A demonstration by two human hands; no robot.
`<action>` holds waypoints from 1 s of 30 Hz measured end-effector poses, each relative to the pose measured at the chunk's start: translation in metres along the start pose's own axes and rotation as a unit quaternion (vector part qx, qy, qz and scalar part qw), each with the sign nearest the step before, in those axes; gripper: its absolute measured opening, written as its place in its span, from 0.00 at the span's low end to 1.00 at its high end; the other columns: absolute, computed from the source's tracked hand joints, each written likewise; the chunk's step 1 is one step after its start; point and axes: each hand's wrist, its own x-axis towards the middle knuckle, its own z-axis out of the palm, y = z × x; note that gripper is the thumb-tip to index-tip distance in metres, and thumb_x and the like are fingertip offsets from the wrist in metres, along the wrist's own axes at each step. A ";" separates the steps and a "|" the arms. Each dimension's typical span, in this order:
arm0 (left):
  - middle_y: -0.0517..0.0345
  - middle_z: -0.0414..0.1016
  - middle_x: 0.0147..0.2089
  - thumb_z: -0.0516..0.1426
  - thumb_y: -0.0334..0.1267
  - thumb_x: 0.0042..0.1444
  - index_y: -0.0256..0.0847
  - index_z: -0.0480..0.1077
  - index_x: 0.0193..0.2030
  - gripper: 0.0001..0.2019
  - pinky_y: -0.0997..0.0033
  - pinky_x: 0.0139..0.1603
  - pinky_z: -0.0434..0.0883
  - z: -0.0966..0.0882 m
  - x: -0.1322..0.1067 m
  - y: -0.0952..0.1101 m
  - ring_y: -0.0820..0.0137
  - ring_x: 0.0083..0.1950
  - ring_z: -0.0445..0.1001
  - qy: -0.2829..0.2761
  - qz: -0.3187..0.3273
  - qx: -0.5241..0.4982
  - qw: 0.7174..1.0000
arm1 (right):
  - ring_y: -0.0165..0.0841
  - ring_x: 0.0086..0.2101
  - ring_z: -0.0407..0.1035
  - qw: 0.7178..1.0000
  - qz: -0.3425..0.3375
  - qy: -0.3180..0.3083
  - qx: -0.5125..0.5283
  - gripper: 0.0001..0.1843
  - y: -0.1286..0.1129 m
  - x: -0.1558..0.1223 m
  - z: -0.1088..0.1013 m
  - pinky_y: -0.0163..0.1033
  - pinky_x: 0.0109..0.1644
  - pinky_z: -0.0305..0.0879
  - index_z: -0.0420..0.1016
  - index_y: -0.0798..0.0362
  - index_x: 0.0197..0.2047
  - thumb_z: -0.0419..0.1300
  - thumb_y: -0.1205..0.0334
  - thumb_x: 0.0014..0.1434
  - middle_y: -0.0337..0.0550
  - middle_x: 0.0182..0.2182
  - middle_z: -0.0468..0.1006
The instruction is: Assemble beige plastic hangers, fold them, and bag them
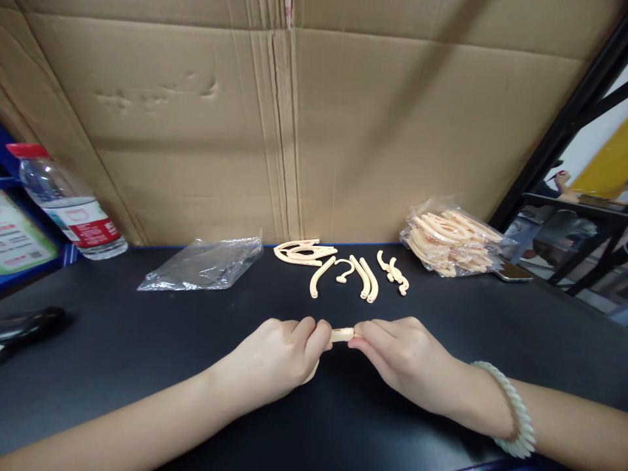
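Note:
My left hand (279,360) and my right hand (402,360) meet over the black table (147,340), both closed in a pinch on one cream curved plastic piece (342,335). Only its short middle stretch shows between my fingertips, and a bit pokes out under my left palm. Beyond my hands lie several loose cream curved pieces (343,271), some stacked at the left end. A clear bag full of the same pieces (454,242) sits at the back right. A pale bead bracelet (513,415) circles my right wrist.
An empty clear plastic bag (206,265) lies at the back left. A water bottle (69,206) with a red cap leans at the far left. A dark object (29,327) rests by the left edge. A cardboard wall (294,118) closes the back. A phone (515,271) lies beside the full bag.

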 end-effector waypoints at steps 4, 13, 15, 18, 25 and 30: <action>0.65 0.61 0.21 0.43 0.25 0.61 0.41 0.58 0.31 0.10 0.75 0.18 0.53 0.003 0.001 -0.004 0.73 0.17 0.58 -0.046 -0.076 -0.128 0.988 | 0.29 0.18 0.59 0.998 -0.057 0.003 -0.031 0.20 -0.007 0.001 -0.002 0.39 0.22 0.51 0.68 0.53 0.28 0.45 0.68 0.71 0.38 0.20 0.68; 0.68 0.58 0.19 0.44 0.44 0.66 0.41 0.62 0.32 0.15 0.77 0.21 0.55 0.009 0.006 -0.005 0.75 0.20 0.58 -0.004 -0.265 -0.440 0.858 | 0.35 0.33 0.72 0.989 0.032 0.140 0.017 0.09 0.035 0.014 -0.015 0.41 0.39 0.67 0.74 0.51 0.37 0.53 0.65 0.68 0.44 0.33 0.79; 0.69 0.57 0.18 0.45 0.47 0.65 0.41 0.64 0.33 0.16 0.78 0.19 0.54 0.010 0.008 -0.007 0.76 0.18 0.57 -0.002 -0.305 -0.509 0.805 | 0.37 0.35 0.72 0.979 0.055 0.194 0.014 0.08 0.049 0.018 -0.024 0.43 0.41 0.67 0.74 0.50 0.38 0.54 0.65 0.67 0.44 0.33 0.79; 0.70 0.57 0.17 0.46 0.51 0.63 0.41 0.64 0.33 0.17 0.80 0.18 0.54 0.011 0.008 -0.009 0.77 0.17 0.56 -0.006 -0.330 -0.568 0.754 | 0.38 0.36 0.71 0.961 0.095 0.258 0.012 0.07 0.067 0.022 -0.033 0.43 0.39 0.68 0.74 0.49 0.37 0.55 0.66 0.65 0.44 0.34 0.77; 0.71 0.57 0.18 0.49 0.52 0.62 0.41 0.63 0.34 0.16 0.83 0.15 0.55 0.016 0.006 -0.009 0.79 0.16 0.55 -0.005 -0.350 -0.629 0.694 | 0.38 0.40 0.70 0.974 0.120 0.190 0.026 0.18 0.100 0.018 -0.023 0.44 0.43 0.69 0.73 0.51 0.40 0.49 0.79 0.53 0.44 0.37 0.75; 0.71 0.58 0.18 0.50 0.52 0.62 0.40 0.64 0.35 0.16 0.84 0.15 0.57 0.018 0.004 -0.010 0.80 0.16 0.56 -0.002 -0.348 -0.646 0.679 | 0.39 0.41 0.68 0.990 0.134 0.041 0.021 0.25 0.103 0.013 -0.012 0.47 0.47 0.66 0.73 0.53 0.35 0.44 0.83 0.41 0.44 0.36 0.76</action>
